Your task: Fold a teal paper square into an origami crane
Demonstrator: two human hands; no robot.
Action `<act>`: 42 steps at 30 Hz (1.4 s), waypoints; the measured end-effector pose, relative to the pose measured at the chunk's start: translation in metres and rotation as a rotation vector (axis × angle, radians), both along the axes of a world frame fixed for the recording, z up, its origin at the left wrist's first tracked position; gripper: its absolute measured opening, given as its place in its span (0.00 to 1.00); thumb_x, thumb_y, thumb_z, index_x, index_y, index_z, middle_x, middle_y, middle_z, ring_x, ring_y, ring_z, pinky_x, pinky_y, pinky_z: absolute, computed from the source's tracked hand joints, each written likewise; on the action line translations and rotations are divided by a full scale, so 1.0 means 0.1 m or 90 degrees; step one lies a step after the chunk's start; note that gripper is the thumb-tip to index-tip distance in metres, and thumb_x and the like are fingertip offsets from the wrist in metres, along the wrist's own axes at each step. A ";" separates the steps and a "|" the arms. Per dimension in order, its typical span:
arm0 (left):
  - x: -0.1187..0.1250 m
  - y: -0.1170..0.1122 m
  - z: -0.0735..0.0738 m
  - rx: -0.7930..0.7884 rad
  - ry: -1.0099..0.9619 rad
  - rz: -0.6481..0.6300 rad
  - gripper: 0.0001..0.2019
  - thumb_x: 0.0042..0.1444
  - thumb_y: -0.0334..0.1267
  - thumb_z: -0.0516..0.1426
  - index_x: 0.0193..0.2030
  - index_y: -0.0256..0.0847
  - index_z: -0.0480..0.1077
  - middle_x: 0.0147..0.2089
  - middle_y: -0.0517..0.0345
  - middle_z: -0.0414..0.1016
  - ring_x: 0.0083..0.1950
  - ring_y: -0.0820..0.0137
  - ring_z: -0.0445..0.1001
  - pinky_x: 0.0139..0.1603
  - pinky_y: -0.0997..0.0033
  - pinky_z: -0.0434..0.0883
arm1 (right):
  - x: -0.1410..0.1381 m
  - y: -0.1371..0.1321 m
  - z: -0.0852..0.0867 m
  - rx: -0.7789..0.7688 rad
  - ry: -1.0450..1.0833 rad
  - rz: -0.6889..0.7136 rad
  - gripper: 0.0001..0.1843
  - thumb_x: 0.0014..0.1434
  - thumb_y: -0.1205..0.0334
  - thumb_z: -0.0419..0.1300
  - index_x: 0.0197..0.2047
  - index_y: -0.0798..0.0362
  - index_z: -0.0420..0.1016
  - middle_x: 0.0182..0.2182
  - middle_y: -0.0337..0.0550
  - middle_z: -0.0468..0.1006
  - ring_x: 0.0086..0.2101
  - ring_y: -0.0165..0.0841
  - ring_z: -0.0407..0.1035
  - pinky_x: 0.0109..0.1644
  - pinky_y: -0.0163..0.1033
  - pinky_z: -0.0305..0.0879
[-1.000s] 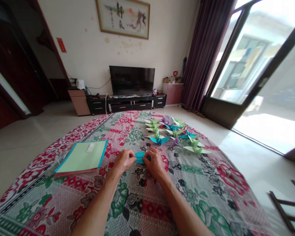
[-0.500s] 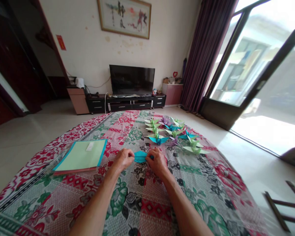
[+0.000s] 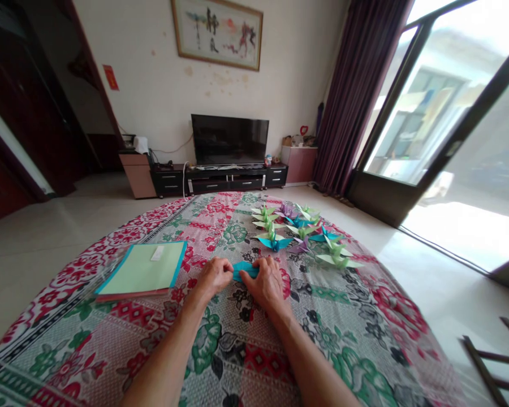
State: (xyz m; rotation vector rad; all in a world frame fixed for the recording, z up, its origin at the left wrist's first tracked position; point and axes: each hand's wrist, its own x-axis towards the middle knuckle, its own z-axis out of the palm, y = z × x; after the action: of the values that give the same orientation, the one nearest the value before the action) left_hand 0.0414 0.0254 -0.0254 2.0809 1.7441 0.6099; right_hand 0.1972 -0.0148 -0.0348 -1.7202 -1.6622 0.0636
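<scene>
The left hand is pinching one end of the small, folded blue paper piece in a closed grip; the right hand is clasping its other end, thumb across it, over the round, floral-clothed table.

Folded blue paper, partly covered

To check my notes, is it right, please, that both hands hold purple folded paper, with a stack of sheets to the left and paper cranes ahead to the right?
Not quite: the folded paper is blue, as the head view shows. The left hand and right hand do hold it, with the stack of sheets to the left and the paper cranes ahead to the right.
</scene>
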 end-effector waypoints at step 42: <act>0.12 -0.13 0.09 0.071 0.085 0.052 0.13 0.54 0.40 0.53 0.45 0.43 0.74 0.38 0.52 0.75 0.38 0.68 0.72 0.40 0.73 0.64 | 0.07 0.06 0.02 -0.028 -0.004 0.064 0.09 0.53 0.65 0.56 0.38 0.51 0.75 0.35 0.45 0.72 0.39 0.35 0.64 0.44 0.37 0.56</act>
State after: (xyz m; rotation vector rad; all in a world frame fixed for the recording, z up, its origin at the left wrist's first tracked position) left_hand 0.0535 0.0126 -0.0166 2.1788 1.9184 0.6171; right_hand 0.2046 -0.0085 -0.0328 -1.6697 -1.7627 0.1438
